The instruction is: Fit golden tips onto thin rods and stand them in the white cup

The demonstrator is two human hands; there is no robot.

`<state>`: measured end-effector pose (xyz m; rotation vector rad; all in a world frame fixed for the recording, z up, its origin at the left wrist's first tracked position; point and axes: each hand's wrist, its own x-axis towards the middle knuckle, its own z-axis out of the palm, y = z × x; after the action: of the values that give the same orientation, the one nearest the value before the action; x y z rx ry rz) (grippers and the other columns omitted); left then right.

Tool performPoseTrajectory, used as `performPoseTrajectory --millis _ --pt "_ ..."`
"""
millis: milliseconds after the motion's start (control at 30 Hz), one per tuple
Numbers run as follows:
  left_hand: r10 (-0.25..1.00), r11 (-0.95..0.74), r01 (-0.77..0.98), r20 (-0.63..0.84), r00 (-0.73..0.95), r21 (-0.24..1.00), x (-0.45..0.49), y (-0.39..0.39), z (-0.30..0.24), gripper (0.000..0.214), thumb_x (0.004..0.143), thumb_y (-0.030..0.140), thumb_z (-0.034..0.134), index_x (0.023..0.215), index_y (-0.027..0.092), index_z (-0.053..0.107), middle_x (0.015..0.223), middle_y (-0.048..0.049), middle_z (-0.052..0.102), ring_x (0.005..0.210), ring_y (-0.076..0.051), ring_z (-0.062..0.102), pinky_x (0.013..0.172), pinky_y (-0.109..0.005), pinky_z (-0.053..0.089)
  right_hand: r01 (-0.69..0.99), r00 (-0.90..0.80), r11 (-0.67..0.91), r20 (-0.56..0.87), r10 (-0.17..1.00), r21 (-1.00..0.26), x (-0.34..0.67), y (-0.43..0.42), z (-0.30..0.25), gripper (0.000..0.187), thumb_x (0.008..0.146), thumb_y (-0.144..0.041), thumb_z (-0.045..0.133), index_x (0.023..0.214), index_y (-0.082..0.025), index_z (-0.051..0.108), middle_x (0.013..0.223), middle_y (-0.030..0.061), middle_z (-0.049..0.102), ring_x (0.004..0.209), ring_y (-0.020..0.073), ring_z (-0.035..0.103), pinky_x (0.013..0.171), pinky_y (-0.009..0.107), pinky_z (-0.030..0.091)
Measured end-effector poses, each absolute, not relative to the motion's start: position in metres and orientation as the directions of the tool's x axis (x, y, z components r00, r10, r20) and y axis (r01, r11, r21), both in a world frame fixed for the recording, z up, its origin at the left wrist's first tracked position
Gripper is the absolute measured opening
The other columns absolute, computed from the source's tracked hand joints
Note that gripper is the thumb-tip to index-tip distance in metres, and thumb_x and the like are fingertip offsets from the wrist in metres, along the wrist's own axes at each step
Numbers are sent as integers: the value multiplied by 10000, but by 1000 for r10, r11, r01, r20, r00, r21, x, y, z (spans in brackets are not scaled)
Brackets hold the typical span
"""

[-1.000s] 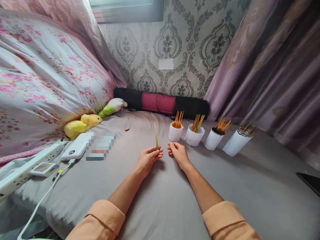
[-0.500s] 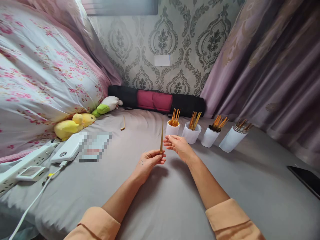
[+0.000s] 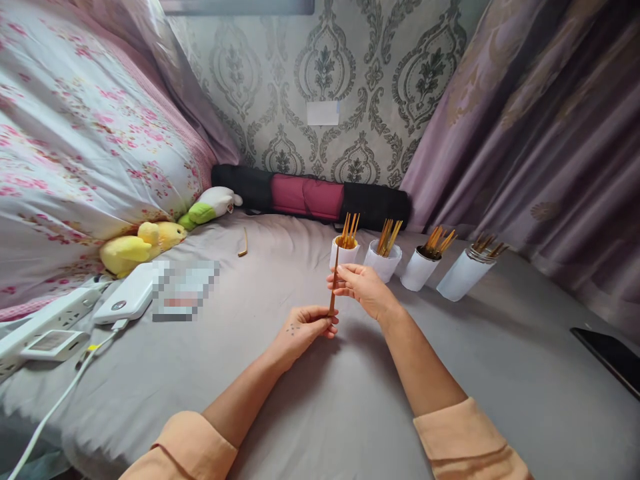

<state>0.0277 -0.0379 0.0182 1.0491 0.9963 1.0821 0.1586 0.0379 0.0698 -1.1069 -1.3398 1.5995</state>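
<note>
A thin brown stick (image 3: 336, 263), wider at its lower end and tapering to a point, stands nearly upright between my hands. My left hand (image 3: 307, 330) pinches its thick bottom end between thumb and fingers. Higher up, my right hand (image 3: 363, 287) has its thumb and fingertips closed around the shaft. Just behind it is a white-wrapped cup (image 3: 345, 255) with several yellowish-brown sticks (image 3: 349, 230) in it. To the right, a second white cup (image 3: 383, 262), a third cup (image 3: 417, 270) and a tilted-looking white jar (image 3: 464, 275) also hold sticks.
A short bent stick (image 3: 243, 243) lies on the grey sheet (image 3: 280, 280). At left are plush toys (image 3: 143, 247), a white power bank (image 3: 126, 293) with a cable, a power strip (image 3: 47, 327) and a blurred-out flat item (image 3: 186, 290). A dark phone-like slab (image 3: 607, 360) lies at right.
My right hand has moved left onto the stick and now grips its shaft. The stick and my left hand have shifted slightly right, and the stick leans a little more to the right.
</note>
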Motion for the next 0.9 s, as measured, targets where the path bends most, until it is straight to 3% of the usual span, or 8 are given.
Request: performPoseTrajectory --millis 567,900 --pt "967 172 -217 -122 225 961 28 -38 12 267 669 252 622 887 100 655 854 -106 642 707 -153 593 705 -293 470 18 -388 -13 -19 922 -1000 157 38 62 267 686 -379 608 798 -137 599 697 24 592 612 95 564 535 209 451" --pt "952 264 -368 -180 247 892 25 -36 7 295 622 245 688 868 88 648 848 -125 644 694 -150 600 697 -290 469 12 -409 -5 -9 913 -1000 157 38 63 266 685 -370 604 821 -142 608 702 23 596 612 91 548 541 211 441"
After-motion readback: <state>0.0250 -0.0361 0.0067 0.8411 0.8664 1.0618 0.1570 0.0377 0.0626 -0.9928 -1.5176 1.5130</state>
